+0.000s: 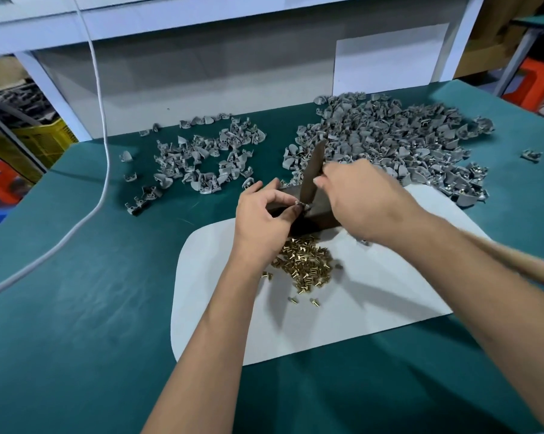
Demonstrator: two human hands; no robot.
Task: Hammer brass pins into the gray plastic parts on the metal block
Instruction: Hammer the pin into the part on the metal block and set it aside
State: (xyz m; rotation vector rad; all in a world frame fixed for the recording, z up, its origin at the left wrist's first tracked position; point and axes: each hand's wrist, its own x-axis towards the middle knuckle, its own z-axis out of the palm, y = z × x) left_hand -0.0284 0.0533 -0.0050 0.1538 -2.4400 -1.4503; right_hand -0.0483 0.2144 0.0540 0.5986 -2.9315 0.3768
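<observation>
Left hand (pixel 264 214) pinched a small gray plastic part (pixel 300 206) between thumb and fingertips, holding it on top of the dark metal block (pixel 311 214). Right hand (pixel 358 198) was curled around a flat, dark metal bar (pixel 311 170), used as the hammer; the bar stood tilted, its lower end on or just above the held part. Motion blur hid whether they touched.

The block sat at the far edge of a white mat (pixel 342 308) on the green surface (pixel 76 308). A heap of brass pins (pixel 305 264) lay on the mat just nearer than the block, partly under the left wrist.

Large pile of gray parts (pixel 389 142) lay beyond the right hand; a smaller, scattered pile (pixel 202 155) lay beyond the left. A white cable (pixel 103 151) crossed the surface at left.
</observation>
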